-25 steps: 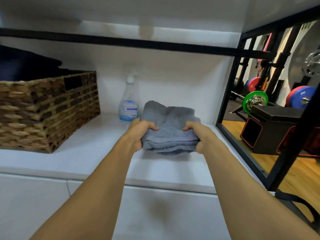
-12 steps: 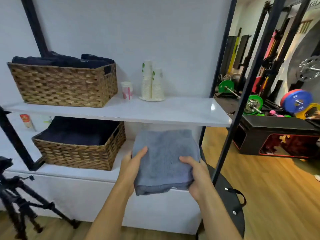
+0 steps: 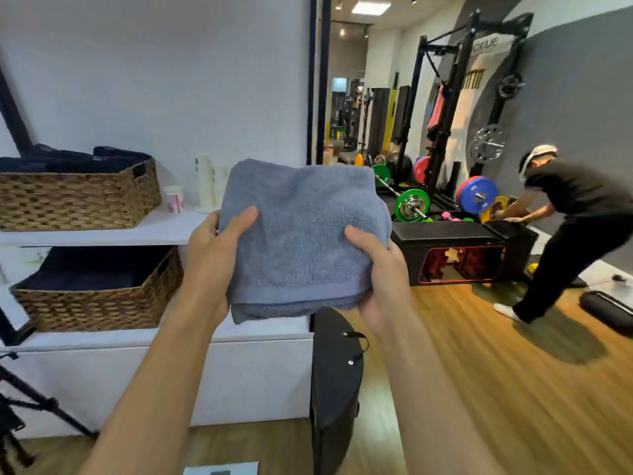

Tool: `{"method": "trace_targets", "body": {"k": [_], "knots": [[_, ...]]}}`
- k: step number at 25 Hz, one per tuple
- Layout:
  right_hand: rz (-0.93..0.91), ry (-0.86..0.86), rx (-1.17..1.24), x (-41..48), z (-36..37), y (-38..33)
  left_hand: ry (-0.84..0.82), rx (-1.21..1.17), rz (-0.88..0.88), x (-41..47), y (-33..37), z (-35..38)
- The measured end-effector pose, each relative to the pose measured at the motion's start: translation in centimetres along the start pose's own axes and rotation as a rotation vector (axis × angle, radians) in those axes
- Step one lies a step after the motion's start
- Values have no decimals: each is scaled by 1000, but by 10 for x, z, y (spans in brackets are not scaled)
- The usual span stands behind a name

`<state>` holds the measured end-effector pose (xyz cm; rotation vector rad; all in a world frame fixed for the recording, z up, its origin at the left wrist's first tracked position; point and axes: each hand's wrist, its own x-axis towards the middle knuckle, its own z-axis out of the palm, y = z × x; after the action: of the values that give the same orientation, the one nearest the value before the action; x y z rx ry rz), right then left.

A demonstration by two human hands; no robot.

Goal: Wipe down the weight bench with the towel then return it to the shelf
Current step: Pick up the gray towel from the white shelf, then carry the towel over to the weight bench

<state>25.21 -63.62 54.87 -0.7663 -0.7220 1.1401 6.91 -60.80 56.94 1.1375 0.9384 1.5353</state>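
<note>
I have the folded grey-blue towel [image 3: 301,234] up at chest height in front of the white shelf [image 3: 137,231], clear of it. My left hand [image 3: 212,255] pinches its left edge, thumb on top, fingers curled beneath; my right hand [image 3: 380,269] clamps the right edge likewise. It looks soft, light and floppy, so I'd judge gripping both folded edges keeps the layers together. Wicker baskets [image 3: 75,197] sit to the left; a black padded bench [image 3: 455,234] lies beyond.
</note>
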Motion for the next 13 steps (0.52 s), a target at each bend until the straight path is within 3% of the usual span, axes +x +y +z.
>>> {"method": "trace_targets", "body": {"k": [6,13], "knots": [[-100,123,-45,16,-107,-95,-150,-23,-6,-6,-19,147],[-190,219,-141,186,-227,-156,-240,-105,-17,122,-114,322]]}}
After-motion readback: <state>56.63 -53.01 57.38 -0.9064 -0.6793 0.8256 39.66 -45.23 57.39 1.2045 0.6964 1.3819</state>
